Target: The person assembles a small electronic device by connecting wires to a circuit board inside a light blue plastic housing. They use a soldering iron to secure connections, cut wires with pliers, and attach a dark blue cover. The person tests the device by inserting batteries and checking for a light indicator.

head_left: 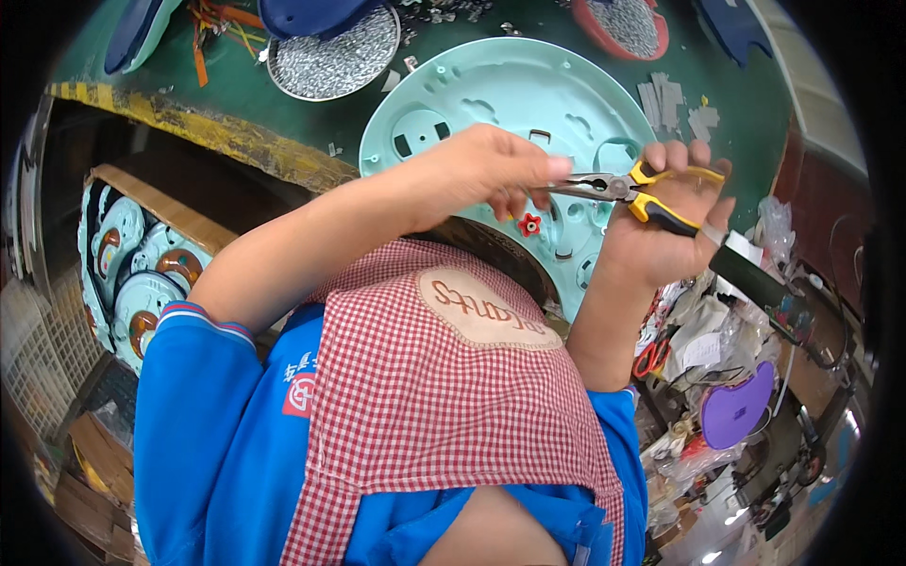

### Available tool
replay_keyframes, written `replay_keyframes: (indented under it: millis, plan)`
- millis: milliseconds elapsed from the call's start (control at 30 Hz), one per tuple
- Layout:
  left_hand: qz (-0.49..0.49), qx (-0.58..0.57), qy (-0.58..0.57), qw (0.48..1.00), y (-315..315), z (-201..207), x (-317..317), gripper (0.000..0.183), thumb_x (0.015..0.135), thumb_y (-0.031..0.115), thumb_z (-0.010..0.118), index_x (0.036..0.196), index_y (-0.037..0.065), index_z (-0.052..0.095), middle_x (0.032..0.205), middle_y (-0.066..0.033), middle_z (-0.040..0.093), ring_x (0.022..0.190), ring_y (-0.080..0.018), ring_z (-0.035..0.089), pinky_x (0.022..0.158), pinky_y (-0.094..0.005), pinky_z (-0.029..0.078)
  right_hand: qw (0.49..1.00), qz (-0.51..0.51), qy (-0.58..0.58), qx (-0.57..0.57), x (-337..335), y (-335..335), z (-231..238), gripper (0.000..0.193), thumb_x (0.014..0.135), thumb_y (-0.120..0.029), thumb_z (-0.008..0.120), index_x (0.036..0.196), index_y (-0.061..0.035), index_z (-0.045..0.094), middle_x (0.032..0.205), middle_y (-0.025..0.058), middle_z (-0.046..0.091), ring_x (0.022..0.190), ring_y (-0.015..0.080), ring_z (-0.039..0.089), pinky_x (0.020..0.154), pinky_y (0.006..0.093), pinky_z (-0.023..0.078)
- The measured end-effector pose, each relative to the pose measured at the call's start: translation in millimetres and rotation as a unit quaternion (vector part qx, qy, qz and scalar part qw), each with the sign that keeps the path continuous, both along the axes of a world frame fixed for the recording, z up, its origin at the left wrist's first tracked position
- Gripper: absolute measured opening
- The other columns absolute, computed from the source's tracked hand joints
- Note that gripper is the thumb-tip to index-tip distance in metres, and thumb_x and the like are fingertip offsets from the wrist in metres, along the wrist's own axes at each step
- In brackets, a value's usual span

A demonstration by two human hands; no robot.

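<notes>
Needle-nose pliers [618,187] with yellow-and-black handles lie in my right hand [665,222], its fingers curled round them. Their jaws point left, toward my left hand [481,174]. That hand is closed, with thumb and fingertips together at the jaw tips; motion blur hides what they pinch. Beneath both hands is a large round mint-green plastic shell [510,80] with moulded holes and posts. A small red flower-shaped piece [529,224] shows on it, just below my left fingers. Beside my right palm is a black cylindrical tool [750,274]; whether the hand touches it, I cannot tell.
On the green bench [236,99], a round tray [330,71] and a red bowl [628,24] hold small metal parts. Grey strips [661,99] lie right of the shell. A carton [170,203] of similar shells stands left. Red-handled scissors [651,358] and a purple panel [736,407] are at right.
</notes>
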State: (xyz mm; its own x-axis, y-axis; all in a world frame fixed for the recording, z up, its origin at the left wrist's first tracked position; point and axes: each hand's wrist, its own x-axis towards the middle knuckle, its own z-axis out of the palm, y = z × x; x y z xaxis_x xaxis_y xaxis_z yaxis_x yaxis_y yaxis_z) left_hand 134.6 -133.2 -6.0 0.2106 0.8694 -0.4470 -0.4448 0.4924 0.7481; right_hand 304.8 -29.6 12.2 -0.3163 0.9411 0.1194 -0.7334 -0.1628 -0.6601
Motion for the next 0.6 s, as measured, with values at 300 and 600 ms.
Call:
replay_keyframes:
  millis: [300, 600]
  plan:
    - [-0.167, -0.019, 0.002, 0.986, 39.6, 26.6, 15.3, 0.022, 0.084, 0.019, 0.072, 0.096, 0.001, 0.072, 0.074, -0.0046, 0.067, 0.055, -0.0057, 0.051, 0.052, -0.0203, 0.043, 0.975, -0.168, 0.114, 0.085, 91.5, -18.2, 47.0, 0.053, 0.086, -0.044, 0.061, 0.119, -0.0034, 0.050, 0.115, 0.0097, 0.051, 0.095, 0.0228, 0.046, 0.087, 0.0359, 0.041]
    - [-0.049, 0.426, 0.495, 0.756, 190.8, -38.8, 0.9, 0.034, 0.088, 0.021, 0.063, 0.118, 0.006, 0.064, 0.111, -0.0117, 0.064, 0.099, -0.0216, 0.060, 0.084, -0.0327, 0.049, 0.826, -0.308, -0.471, 0.027, 209.8, -12.4, -1.0, 0.053, 0.087, -0.010, 0.064, 0.135, -0.0005, 0.042, 0.114, 0.0109, 0.056, 0.094, 0.0219, 0.057, 0.077, 0.0349, 0.049]
